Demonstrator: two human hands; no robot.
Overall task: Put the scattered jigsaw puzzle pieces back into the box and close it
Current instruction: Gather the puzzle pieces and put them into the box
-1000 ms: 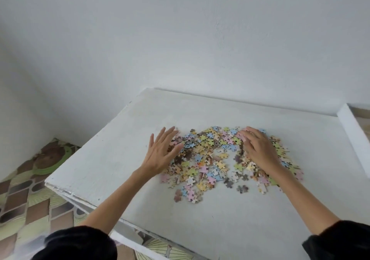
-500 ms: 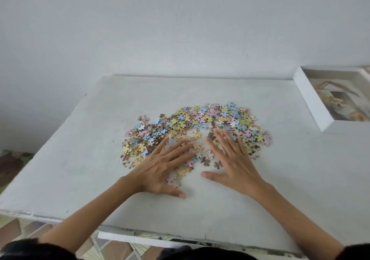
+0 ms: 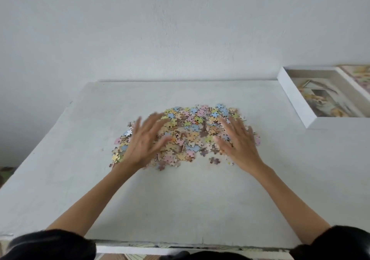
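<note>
**Two hands on one heap, box off to the right**

Two open hands are what I see from here, both laid over the puzzle pieces [image 3: 190,123], which lie in one loose heap in the middle of the table [image 3: 180,209]. The heap is wider than it is deep, with its long axis running left to right across my view. My left hand [image 3: 144,141] covers the heap's left end and my right hand [image 3: 238,143] its right end. Both are palm down, fingers straight and spread wide, gripping nothing. The left one is blurred, so I cannot tell whether its fingertips press the pieces or float just above them.

What matters next is where the box [image 3: 291,99] lies. It sits open at the far right of the table, right of the heap and a little farther back. It is well apart from the nearest pieces, with bare tabletop between. Its long white wall faces the heap at a slant, and inside I make out only a printed picture. The right hand is plainly the nearer.

A few stray pieces [image 3: 214,160] lie on the near side, between the hands. I judge the heap must be gathered and carried rightward, with the left hand feeding towards the right.
</note>
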